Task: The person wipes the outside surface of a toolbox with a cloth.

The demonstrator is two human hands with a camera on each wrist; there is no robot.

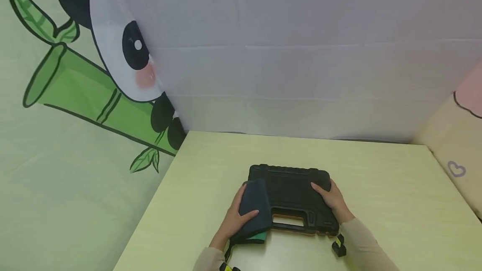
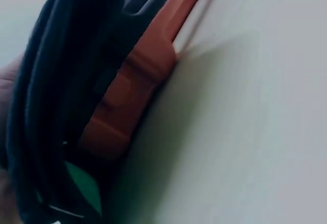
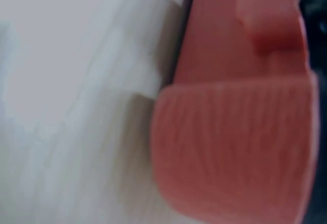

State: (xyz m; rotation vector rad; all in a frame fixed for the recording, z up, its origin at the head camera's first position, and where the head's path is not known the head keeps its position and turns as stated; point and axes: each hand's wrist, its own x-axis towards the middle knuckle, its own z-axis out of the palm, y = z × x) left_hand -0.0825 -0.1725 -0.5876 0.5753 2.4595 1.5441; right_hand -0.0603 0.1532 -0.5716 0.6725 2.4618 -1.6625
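A black plastic carrying case (image 1: pixel 290 189) with a cut-out handle lies on the table, handle side toward me. Over its left end is a dark blue folded pouch (image 1: pixel 256 204) with a green part showing at its near edge. My left hand (image 1: pixel 234 221) grips this pouch, thumb across the top and fingers at its left side. My right hand (image 1: pixel 333 200) holds the case's right side, thumb on the lid; its other fingers are mostly hidden. In both wrist views the case's lower half (image 2: pixel 120 91) looks orange-red, and the pouch stands close against it on the left.
The pale table (image 1: pixel 395 187) extends around the case on every side. A white cloth wall (image 1: pixel 282 53) rises behind its far edge, with a panda and bamboo print (image 1: pixel 90 91) at left. A black strap (image 1: pixel 227 251) hangs by the left wrist.
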